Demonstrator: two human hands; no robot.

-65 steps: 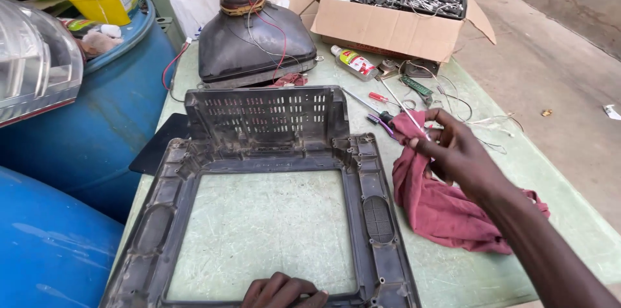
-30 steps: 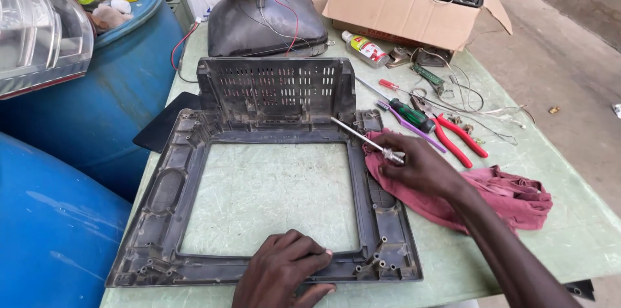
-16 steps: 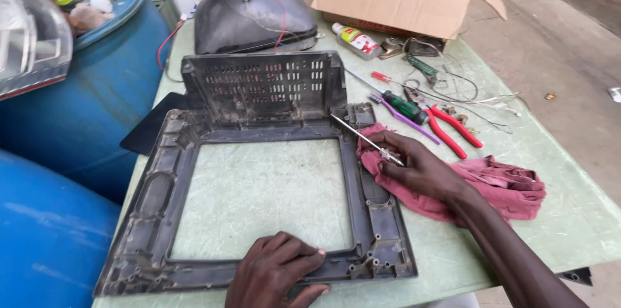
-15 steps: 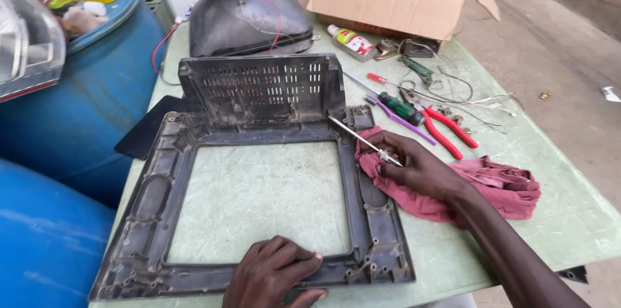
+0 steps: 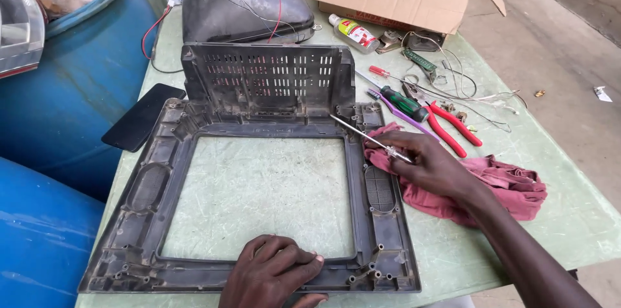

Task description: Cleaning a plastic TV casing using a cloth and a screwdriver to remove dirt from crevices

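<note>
Fingers of the right hand [image 5: 435, 167] are closed around a thin metal screwdriver [image 5: 370, 138], and its tip touches the top right corner of the grey plastic frame [image 5: 255, 179]. That hand rests on a red cloth [image 5: 498, 182]. The left hand [image 5: 275, 272] presses flat on the frame's bottom edge, fingers bent, holding nothing. The frame lies on the green table [image 5: 569, 217], near red pliers [image 5: 449, 128].

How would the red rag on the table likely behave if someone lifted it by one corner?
The rag would probably droop limply, since it lies in crumpled folds. It looks light, thin cloth. It should not roll or slide easily, being spread flat on the table.
</note>
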